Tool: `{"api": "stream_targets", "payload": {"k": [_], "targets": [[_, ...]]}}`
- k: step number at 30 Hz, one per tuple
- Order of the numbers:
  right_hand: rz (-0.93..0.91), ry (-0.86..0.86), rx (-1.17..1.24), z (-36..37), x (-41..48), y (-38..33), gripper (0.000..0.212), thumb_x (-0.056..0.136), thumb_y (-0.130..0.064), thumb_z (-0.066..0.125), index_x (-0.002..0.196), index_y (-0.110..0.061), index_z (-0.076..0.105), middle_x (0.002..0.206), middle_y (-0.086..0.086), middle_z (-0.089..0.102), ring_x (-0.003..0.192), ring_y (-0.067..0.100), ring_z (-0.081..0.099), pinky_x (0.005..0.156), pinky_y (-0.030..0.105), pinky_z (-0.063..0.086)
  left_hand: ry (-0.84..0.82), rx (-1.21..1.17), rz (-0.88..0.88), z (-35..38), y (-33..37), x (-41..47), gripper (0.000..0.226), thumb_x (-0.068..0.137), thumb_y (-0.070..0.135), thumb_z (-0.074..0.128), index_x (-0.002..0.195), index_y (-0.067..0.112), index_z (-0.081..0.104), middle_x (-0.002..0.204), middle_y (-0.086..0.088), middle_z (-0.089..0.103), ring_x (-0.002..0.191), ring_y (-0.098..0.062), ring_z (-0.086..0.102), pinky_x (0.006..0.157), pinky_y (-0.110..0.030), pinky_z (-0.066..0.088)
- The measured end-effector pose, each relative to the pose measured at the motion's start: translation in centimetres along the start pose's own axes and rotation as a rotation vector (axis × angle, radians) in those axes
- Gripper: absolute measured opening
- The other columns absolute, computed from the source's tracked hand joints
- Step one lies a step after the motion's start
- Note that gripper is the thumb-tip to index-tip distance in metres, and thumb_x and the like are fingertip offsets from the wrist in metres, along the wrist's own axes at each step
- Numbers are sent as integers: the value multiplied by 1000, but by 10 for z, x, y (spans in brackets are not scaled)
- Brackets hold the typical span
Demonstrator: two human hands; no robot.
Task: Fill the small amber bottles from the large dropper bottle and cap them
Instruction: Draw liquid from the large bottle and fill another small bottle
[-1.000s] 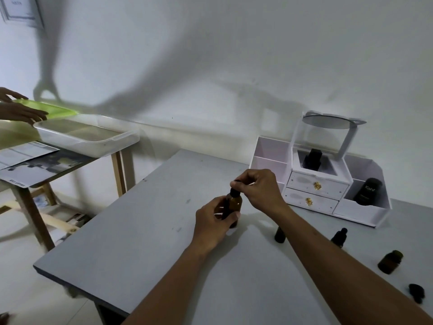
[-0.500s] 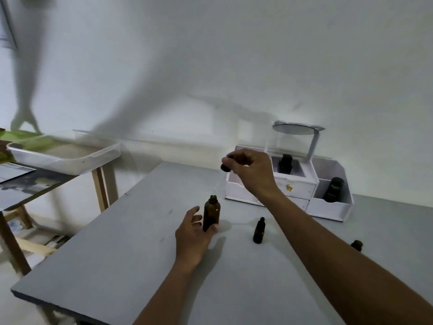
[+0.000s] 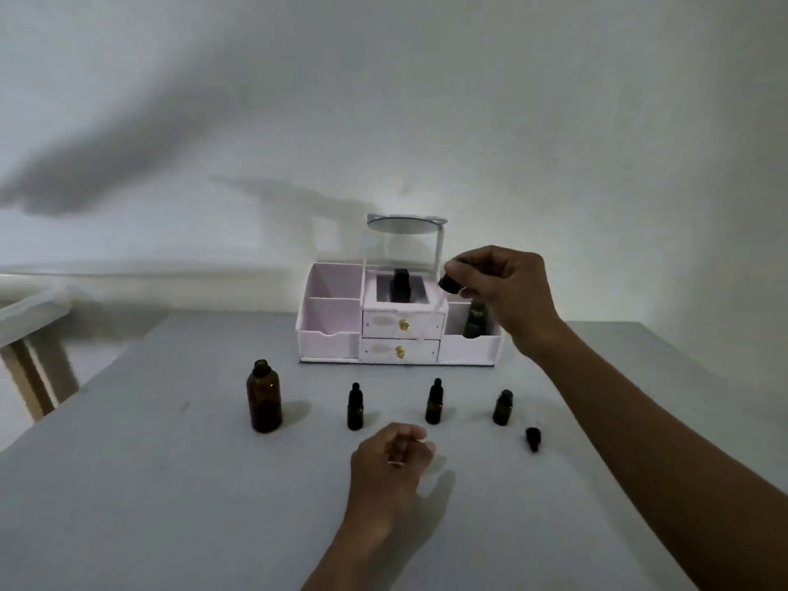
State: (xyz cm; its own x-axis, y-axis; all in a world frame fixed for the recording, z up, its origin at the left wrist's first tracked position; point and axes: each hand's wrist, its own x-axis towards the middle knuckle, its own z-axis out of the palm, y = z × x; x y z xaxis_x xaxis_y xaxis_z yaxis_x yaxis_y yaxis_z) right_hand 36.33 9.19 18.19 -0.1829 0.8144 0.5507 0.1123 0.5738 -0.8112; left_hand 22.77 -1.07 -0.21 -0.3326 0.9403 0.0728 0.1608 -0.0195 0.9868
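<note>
The large amber bottle (image 3: 264, 397) stands uncapped on the grey table (image 3: 128, 484) at the left. To its right stand two small capped amber bottles (image 3: 354, 406) (image 3: 434, 402) and a third small bottle (image 3: 503, 407) without a cap. A loose black dropper cap (image 3: 532, 438) lies to the right of that one. My right hand (image 3: 503, 287) is raised in front of the organizer and pinches the large bottle's black cap (image 3: 447, 284). My left hand (image 3: 390, 464) hovers low over the table, fingers loosely curled, holding nothing.
A white organizer (image 3: 328, 339) with two small drawers, a raised lid and side bins stands against the wall; dark bottles sit in its middle bay (image 3: 400, 284) and right bin (image 3: 474, 319). A wooden-legged side table (image 3: 30, 322) stands at the far left.
My left hand let go of the large bottle and drew back toward me. My right hand carried the removed cap to the right. The view swung right, bringing all three small bottles into sight.
</note>
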Motion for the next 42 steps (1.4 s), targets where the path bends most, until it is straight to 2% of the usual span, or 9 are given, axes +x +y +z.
{"api": "stream_targets", "payload": {"k": [4,6,10,13,21,27,37,39,42], "targets": [[50,89,-54,-57,-9,25,2,83,-13,78,82,-11,77,74,5,78,75,20,76,73,36,60,-118,-4,19,51,9,9,16,78,22,77,93,25,71,82,8,72,76,3,65,64,-4,45],[74,128,-88,-78,-12,39,2,83,-13,79,82,-11,77,75,7,78,77,25,76,76,40,62,-148,-3,13,72,10,18,25,77,24,79,100,28,68,92,10,70,83,3,64,66,-3,45],[117,154,-132,-105,-15,65,6,83,-15,79,84,-9,77,75,6,78,79,26,76,80,44,61,-163,1,28,103,10,40,46,79,23,77,122,26,60,113,11,62,98,5,56,77,-5,43],[136,150,-163,-113,-17,82,6,83,-16,79,84,-10,77,75,4,78,80,24,76,80,43,62,-162,20,50,119,9,57,54,79,25,76,129,25,55,118,9,60,101,4,55,76,-5,41],[181,142,-188,-111,-20,113,7,82,-19,80,85,-13,78,75,0,79,79,21,76,79,36,61,-140,143,116,137,-4,77,60,77,34,77,132,23,55,121,9,61,103,-3,57,83,-11,44],[184,149,-224,-109,-21,125,3,82,-19,80,83,-17,78,75,-2,78,78,23,75,80,42,62,-143,207,154,139,-6,83,58,78,32,77,131,25,56,121,11,61,99,0,56,72,-2,37],[188,142,-253,-105,-19,131,3,81,-18,81,81,-18,78,75,-3,78,76,23,75,81,44,62,-138,316,195,143,-5,85,46,81,36,74,123,23,62,119,7,66,97,1,58,67,8,31],[187,139,-267,-103,-19,133,3,81,-19,81,82,-18,79,74,-5,78,73,18,74,80,41,61,-140,344,201,143,-4,85,43,83,35,73,123,24,62,119,8,66,97,2,57,74,7,30],[170,126,-290,-102,-20,134,3,81,-20,81,82,-17,79,73,-7,77,66,5,70,76,31,59,-143,363,206,143,-4,86,41,85,32,70,125,23,62,122,7,66,105,-4,61,89,-7,36]]}}
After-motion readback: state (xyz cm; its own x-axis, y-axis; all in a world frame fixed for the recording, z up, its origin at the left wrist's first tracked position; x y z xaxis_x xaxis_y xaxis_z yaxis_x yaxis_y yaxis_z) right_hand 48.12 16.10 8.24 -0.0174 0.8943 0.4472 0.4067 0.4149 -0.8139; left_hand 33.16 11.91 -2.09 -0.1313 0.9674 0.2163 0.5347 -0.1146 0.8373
